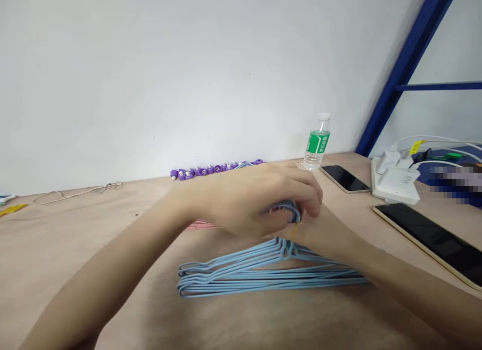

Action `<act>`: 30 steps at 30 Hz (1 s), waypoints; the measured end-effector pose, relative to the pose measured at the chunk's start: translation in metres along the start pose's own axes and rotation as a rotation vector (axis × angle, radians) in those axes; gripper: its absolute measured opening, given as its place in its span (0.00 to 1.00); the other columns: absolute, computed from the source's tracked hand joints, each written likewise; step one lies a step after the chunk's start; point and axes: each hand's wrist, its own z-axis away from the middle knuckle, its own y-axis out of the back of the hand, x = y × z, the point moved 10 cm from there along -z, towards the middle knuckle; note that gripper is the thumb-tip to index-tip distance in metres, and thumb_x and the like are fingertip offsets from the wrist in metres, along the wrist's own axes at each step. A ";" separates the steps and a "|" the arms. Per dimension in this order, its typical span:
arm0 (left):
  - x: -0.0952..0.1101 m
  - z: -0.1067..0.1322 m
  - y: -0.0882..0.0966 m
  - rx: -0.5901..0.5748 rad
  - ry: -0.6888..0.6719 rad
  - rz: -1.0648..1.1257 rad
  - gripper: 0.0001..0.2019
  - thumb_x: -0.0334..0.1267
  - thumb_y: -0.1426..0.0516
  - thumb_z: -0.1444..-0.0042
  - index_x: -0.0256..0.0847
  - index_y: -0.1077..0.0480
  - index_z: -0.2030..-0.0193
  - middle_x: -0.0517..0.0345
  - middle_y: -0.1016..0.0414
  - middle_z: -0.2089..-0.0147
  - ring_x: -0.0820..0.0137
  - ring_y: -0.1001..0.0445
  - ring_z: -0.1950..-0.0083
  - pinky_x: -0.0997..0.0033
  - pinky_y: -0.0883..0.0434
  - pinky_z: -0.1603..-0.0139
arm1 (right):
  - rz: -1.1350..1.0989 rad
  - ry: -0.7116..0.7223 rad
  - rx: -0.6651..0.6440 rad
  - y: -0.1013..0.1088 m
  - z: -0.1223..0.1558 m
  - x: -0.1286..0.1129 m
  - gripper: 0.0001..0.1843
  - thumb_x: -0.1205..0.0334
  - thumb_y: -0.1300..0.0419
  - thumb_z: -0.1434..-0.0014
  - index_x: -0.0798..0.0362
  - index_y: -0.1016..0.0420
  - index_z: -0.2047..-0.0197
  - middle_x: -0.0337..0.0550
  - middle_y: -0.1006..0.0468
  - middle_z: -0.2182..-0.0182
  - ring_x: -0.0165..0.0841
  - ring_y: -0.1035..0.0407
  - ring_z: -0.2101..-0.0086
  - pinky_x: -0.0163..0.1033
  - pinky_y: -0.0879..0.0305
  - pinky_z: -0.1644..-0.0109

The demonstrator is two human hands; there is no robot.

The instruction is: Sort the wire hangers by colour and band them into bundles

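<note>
A stack of several light blue wire hangers [241,274] lies flat on the tan table [68,239], hooks pointing away from me. My left hand [256,199] reaches across from the left, its fingers curled round the bunched hooks [288,209]. My right hand [320,232] comes in from the right and sits mostly behind the left hand, next to the hangers' necks; its fingers are hidden. A thin yellowish band [294,233] shows at the necks.
A row of purple clips [211,170] lies along the wall, a water bottle [317,141] beside it. A phone [345,179], a white power strip with chargers [395,182] and a tablet [433,237] sit at right. Something pink [201,224] lies behind my left wrist.
</note>
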 end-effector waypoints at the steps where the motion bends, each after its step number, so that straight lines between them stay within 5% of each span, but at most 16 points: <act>1: -0.007 -0.007 -0.003 -0.064 0.002 0.077 0.13 0.20 0.52 0.50 0.35 0.31 0.62 0.53 0.29 0.54 0.72 0.32 0.53 0.75 0.33 0.53 | -0.026 -0.044 -0.008 -0.002 0.001 0.004 0.24 0.61 0.38 0.57 0.47 0.35 0.54 0.42 0.31 0.55 0.38 0.32 0.58 0.40 0.30 0.59; 5: -0.030 -0.018 -0.008 -0.172 0.138 0.295 0.19 0.18 0.56 0.51 0.37 0.28 0.65 0.57 0.26 0.61 0.74 0.28 0.61 0.76 0.31 0.61 | -0.265 -0.074 -0.015 -0.009 0.004 0.003 0.26 0.58 0.37 0.58 0.50 0.39 0.55 0.44 0.30 0.59 0.36 0.31 0.61 0.40 0.29 0.63; 11: -0.040 -0.020 -0.002 -0.170 0.242 0.304 0.20 0.16 0.51 0.59 0.45 0.26 0.77 0.65 0.24 0.70 0.70 0.27 0.64 0.74 0.32 0.64 | -0.508 -0.076 0.055 -0.013 0.000 0.007 0.30 0.61 0.36 0.62 0.48 0.41 0.54 0.42 0.30 0.62 0.34 0.31 0.64 0.36 0.32 0.71; 18: -0.037 -0.031 -0.015 -0.350 0.341 0.265 0.17 0.14 0.48 0.68 0.43 0.32 0.87 0.67 0.30 0.80 0.71 0.31 0.73 0.73 0.36 0.69 | -0.365 0.004 0.065 -0.006 0.003 -0.006 0.18 0.62 0.37 0.59 0.50 0.39 0.65 0.37 0.30 0.71 0.32 0.32 0.69 0.38 0.34 0.68; 24: -0.031 0.007 0.023 -0.048 0.335 0.022 0.08 0.35 0.41 0.56 0.42 0.31 0.83 0.63 0.38 0.83 0.72 0.37 0.76 0.72 0.41 0.70 | -0.427 0.038 0.059 0.001 0.008 -0.013 0.21 0.65 0.44 0.51 0.50 0.47 0.54 0.29 0.34 0.80 0.25 0.40 0.80 0.31 0.41 0.77; 27: -0.019 0.054 0.006 0.113 0.225 -0.001 0.12 0.38 0.41 0.53 0.42 0.33 0.84 0.61 0.37 0.83 0.72 0.40 0.77 0.71 0.40 0.68 | -0.411 0.009 0.062 0.002 0.007 -0.011 0.16 0.64 0.46 0.50 0.51 0.44 0.57 0.28 0.36 0.83 0.24 0.45 0.83 0.30 0.47 0.82; 30: -0.026 0.098 -0.039 0.260 0.271 0.122 0.13 0.38 0.44 0.49 0.42 0.36 0.83 0.58 0.33 0.81 0.68 0.37 0.71 0.67 0.38 0.62 | -0.373 -0.037 0.078 0.003 0.005 -0.006 0.11 0.63 0.46 0.50 0.52 0.39 0.61 0.29 0.38 0.83 0.24 0.46 0.84 0.31 0.49 0.82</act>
